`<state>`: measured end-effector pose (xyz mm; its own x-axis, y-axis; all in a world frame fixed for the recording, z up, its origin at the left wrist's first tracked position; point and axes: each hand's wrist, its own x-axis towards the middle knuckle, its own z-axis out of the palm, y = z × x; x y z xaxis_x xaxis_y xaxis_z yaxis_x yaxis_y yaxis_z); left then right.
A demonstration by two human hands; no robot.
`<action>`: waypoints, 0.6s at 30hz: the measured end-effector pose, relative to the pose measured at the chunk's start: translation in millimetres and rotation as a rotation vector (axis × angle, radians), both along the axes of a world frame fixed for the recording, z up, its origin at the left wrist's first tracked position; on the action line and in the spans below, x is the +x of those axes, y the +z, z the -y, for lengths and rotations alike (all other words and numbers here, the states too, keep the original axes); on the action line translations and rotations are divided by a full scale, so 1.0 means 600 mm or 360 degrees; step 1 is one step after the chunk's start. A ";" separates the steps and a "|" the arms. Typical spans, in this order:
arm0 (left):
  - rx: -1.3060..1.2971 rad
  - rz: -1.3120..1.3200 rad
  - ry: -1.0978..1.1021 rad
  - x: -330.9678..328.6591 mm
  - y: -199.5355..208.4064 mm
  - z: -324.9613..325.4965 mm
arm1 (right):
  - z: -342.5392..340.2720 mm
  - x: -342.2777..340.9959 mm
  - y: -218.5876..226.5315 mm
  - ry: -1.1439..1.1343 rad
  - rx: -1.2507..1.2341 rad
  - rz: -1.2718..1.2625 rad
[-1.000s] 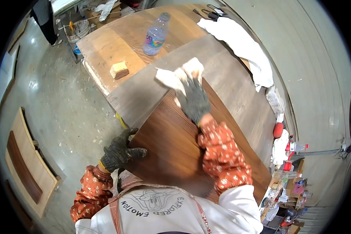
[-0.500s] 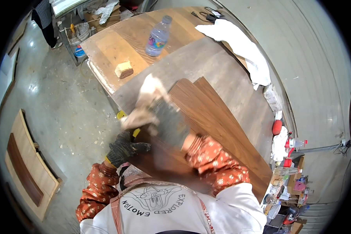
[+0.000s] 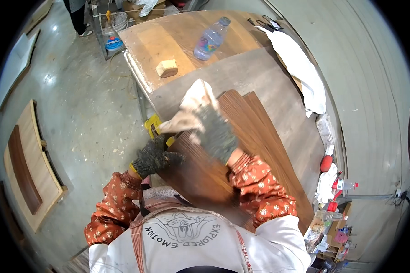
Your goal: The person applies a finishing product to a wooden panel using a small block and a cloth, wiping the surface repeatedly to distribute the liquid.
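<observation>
Both my hands wear dark grey knit gloves. My right hand (image 3: 215,136) is closed on a crumpled cream cloth (image 3: 199,96) and presses it over the left end of a brown wood-grain board (image 3: 198,170); motion blurs this hand. My left hand (image 3: 154,158) grips the same board at its near left edge, thumb on top and the other fingers partly hidden. Just beyond it, a yellow object (image 3: 153,124) of unclear kind shows at the table's edge. More brown boards (image 3: 271,150) lie fanned out beneath and to the right, on a greyish table panel (image 3: 287,123).
Farther back on the table are a clear plastic bottle (image 3: 211,39), a yellowish block (image 3: 166,68), a white cloth (image 3: 303,68) and a black cable (image 3: 266,22). Bottles and clutter (image 3: 328,218) line the right side. A panel (image 3: 34,168) stands at left; another person (image 3: 78,18) is far left.
My view has swung left, so the table and boards sit farther right in the picture. The right hand, blurred in both frames, stays on the cloth; the left keeps its hold on the board.
</observation>
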<state>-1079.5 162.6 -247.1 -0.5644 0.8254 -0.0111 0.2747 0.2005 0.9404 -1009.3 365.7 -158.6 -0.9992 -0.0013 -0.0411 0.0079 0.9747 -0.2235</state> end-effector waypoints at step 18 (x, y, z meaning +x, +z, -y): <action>0.0620 0.1965 0.0169 0.237 0.025 0.021 | 0.079 0.036 -0.128 0.0498 -0.0088 0.0398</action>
